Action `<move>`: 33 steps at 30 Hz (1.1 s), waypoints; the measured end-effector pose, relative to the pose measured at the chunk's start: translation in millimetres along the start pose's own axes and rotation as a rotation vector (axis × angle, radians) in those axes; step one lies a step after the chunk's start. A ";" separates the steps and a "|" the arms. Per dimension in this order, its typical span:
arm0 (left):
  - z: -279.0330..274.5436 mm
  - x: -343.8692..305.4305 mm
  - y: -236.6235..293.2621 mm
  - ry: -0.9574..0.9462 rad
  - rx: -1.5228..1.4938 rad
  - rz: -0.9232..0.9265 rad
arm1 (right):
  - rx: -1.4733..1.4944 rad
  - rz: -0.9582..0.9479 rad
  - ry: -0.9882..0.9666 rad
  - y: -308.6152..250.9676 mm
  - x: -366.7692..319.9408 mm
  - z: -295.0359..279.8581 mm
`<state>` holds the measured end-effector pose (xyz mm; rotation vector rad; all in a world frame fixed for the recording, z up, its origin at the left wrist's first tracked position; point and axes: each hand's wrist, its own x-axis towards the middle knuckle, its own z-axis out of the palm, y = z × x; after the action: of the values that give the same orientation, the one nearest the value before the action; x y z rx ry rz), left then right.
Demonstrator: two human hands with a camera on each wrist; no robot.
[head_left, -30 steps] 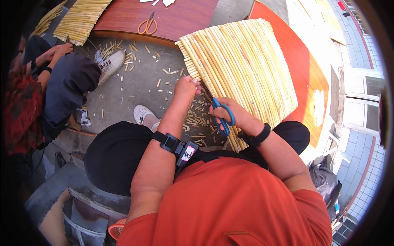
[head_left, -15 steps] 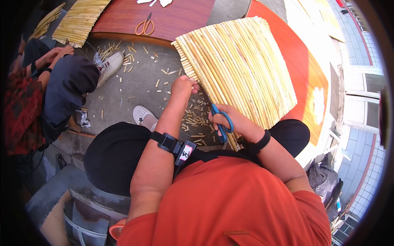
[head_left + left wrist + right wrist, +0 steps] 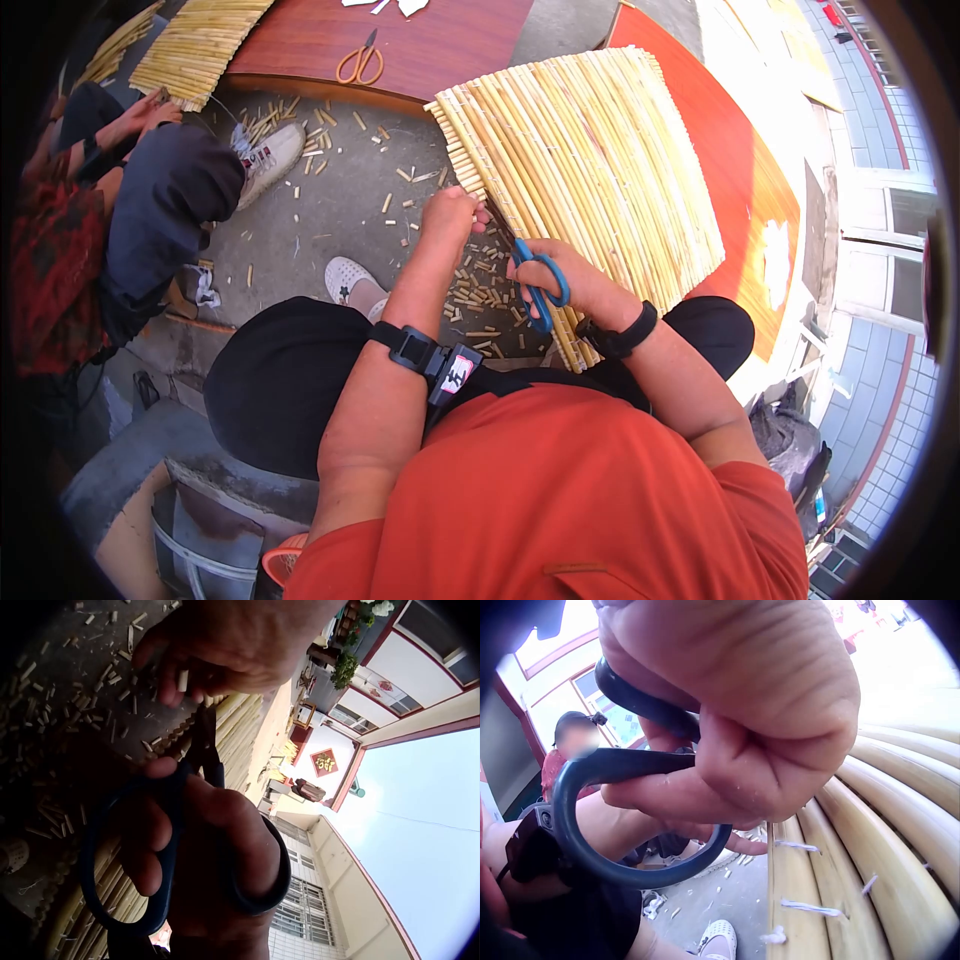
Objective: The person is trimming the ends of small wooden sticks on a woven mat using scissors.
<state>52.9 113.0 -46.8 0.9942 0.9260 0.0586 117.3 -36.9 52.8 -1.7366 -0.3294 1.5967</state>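
Note:
A mat of pale sticks (image 3: pixel 600 170) bound with thread lies slanted across the lap and a red board. My right hand (image 3: pixel 575 280) grips the blue-handled scissors (image 3: pixel 556 268) at the mat's near-left edge, fingers through the loops; in the left wrist view their dark blades (image 3: pixel 204 739) lie along the stick ends. My left hand (image 3: pixel 452 215) is just beyond the blade tips, its curled fingers holding a short stick piece (image 3: pixel 182 681). In the right wrist view, my right hand (image 3: pixel 757 712) and a handle loop (image 3: pixel 630 879) are beside the sticks (image 3: pixel 885 855); the blades are hidden there.
Orange-handled scissors (image 3: pixel 360 62) lie on a reddish-brown table (image 3: pixel 440 45). Short cut pieces (image 3: pixel 480 295) litter the grey floor. At the left, another person (image 3: pixel 160 200) sits by a second stick mat (image 3: pixel 195 50). A red board (image 3: pixel 760 220) supports the mat's right side.
The view shifted slightly and came back. The scissor handles, more closely aligned half a second ago, are spread apart again. The other person's hands have moved a little; my left hand stays at the edge.

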 end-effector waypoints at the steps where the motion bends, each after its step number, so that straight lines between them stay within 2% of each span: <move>1: 1.0 -0.7 0.6 0.016 -0.012 0.007 | -0.010 0.007 0.022 -0.6 -0.3 1.7; 5: 1.0 4.6 -5.5 0.018 -0.049 0.030 | -0.064 -0.003 0.066 -0.6 -1.3 3.2; 10: -4.1 5.2 -3.9 -0.057 0.016 -0.020 | -0.219 -0.032 0.127 5.5 -0.7 2.3; 14: -2.0 -2.6 3.5 -0.033 0.077 -0.039 | -0.302 -0.055 0.150 5.4 -5.1 4.3; 21: -1.5 2.3 -1.3 -0.030 0.078 -0.037 | -0.198 -0.037 0.100 7.4 -5.6 1.6; 23: -1.9 2.1 -1.5 -0.043 0.048 -0.019 | -0.077 0.029 0.006 7.4 -5.6 -1.2; 27: -1.2 3.2 -3.4 -0.066 0.089 -0.033 | 0.004 0.075 -0.046 1.6 -9.6 -6.3; 30: -0.9 6.9 -8.1 -0.096 0.106 -0.040 | -0.042 0.065 -0.048 -0.7 -10.4 -8.9; 32: -0.1 7.9 -9.9 -0.111 0.112 -0.042 | -0.257 0.125 0.029 -2.8 -10.0 -9.6; 33: 0.6 8.3 -10.8 -0.095 0.099 -0.029 | -0.264 0.114 0.044 -4.0 -11.1 -9.0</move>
<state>54.8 110.0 -60.0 1.0656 0.8625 -0.0593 124.8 -44.3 63.3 -2.0180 -0.4434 1.6523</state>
